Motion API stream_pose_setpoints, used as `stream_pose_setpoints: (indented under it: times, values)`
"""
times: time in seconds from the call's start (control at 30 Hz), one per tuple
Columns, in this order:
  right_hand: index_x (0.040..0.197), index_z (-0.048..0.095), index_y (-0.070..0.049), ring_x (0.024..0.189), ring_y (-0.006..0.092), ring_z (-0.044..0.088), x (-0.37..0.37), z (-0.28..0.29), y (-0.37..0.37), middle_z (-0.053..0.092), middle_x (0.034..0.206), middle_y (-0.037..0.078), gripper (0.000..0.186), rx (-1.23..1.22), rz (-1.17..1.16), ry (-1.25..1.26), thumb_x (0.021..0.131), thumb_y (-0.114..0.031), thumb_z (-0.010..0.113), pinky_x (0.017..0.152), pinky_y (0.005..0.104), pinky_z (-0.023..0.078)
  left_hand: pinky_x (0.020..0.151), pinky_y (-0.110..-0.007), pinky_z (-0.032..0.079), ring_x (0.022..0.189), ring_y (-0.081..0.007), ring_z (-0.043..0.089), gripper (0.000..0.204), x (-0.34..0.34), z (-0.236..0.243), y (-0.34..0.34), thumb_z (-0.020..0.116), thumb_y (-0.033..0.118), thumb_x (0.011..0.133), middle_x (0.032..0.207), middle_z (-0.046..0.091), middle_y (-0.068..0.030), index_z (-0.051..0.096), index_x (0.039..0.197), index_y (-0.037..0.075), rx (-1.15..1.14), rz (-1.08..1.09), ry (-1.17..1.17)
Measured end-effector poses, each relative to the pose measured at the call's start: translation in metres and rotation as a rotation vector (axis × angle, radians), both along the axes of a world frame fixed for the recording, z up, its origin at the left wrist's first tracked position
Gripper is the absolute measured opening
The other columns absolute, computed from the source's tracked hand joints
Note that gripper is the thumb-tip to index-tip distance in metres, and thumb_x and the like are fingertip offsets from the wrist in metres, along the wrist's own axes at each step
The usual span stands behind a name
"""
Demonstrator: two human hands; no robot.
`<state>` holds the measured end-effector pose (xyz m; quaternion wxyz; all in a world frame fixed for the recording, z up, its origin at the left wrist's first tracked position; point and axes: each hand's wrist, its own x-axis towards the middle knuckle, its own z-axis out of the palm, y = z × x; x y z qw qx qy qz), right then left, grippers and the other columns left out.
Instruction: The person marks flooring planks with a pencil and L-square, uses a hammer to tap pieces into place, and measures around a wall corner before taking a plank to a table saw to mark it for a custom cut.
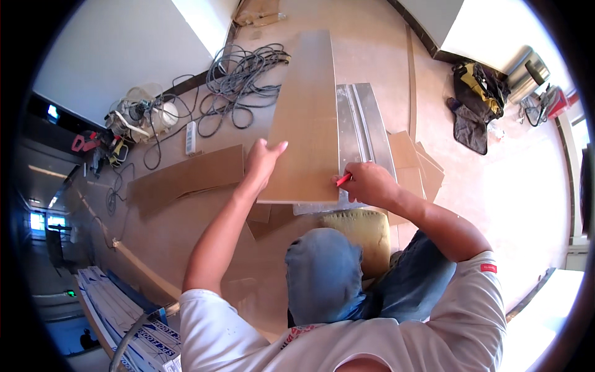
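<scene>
A long light-brown plank (307, 118) stretches away in front of me, its near end close to my knees. Along its left edge, my left hand (263, 164) grips it with the thumb up and the other fingers partly hidden. My right hand (372, 185) holds a slim red pencil or marker (343, 179) at the plank's right edge, close to the near corner. Partly beneath the plank is a silvery grooved metal bench or platform (375, 118). Right in front of my knees sits a worn yellowish padded block (369, 232).
More brown boards (192, 177) lie on the floor at left, with other pieces (406, 158) right of the platform. Beyond are a tangled cable (248, 77), a white power strip (191, 137) and a bucket (162, 116). A tool bag (477, 93) rests far right; flat printed boxes (118, 310) lie lower left.
</scene>
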<state>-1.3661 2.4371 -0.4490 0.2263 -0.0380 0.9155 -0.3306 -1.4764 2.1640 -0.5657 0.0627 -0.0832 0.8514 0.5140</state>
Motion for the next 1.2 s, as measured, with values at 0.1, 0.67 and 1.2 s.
stream_pose_setpoints:
  times: [0.1, 0.67, 1.2]
  values:
    - [0.089, 0.07, -0.005, 0.077, 0.0299, 0.074, -0.008, -0.031, 0.003, 0.073, 0.073, 0.012, 0.028, 0.088, 0.003, 0.089, 0.095, -0.032, 0.063, 0.075, 0.0431, 0.057, 0.096, -0.042, 0.051, 0.117, -0.0377, 0.064, 0.07, -0.022, 0.017, 0.027, 0.075, 0.032, 0.092, 0.125, 0.063, -0.033, 0.047, 0.135, -0.016, -0.114, -0.035, 0.02]
    - [0.1, 0.073, -0.015, 0.097, 0.0322, 0.072, -0.107, -0.08, 0.004, 0.075, 0.099, 0.013, 0.021, 0.257, -0.213, 0.217, 0.095, -0.03, 0.059, 0.083, 0.0475, 0.054, 0.083, -0.039, 0.053, 0.101, -0.0284, 0.071, 0.047, -0.106, -0.022, 0.039, 0.076, 0.023, 0.089, 0.11, 0.072, -0.0268, 0.064, 0.117, -0.013, 0.173, 0.03, -0.084]
    - [0.101, 0.072, -0.016, 0.099, 0.0329, 0.071, -0.145, -0.102, 0.0, 0.075, 0.099, 0.014, 0.021, 0.263, -0.292, 0.3, 0.097, -0.02, 0.052, 0.081, 0.0455, 0.054, 0.081, -0.047, 0.056, 0.095, -0.0432, 0.072, 0.082, -0.124, -0.028, 0.063, 0.072, 0.065, 0.083, 0.098, 0.071, -0.0331, 0.07, 0.098, -0.016, -0.427, 0.215, 0.117]
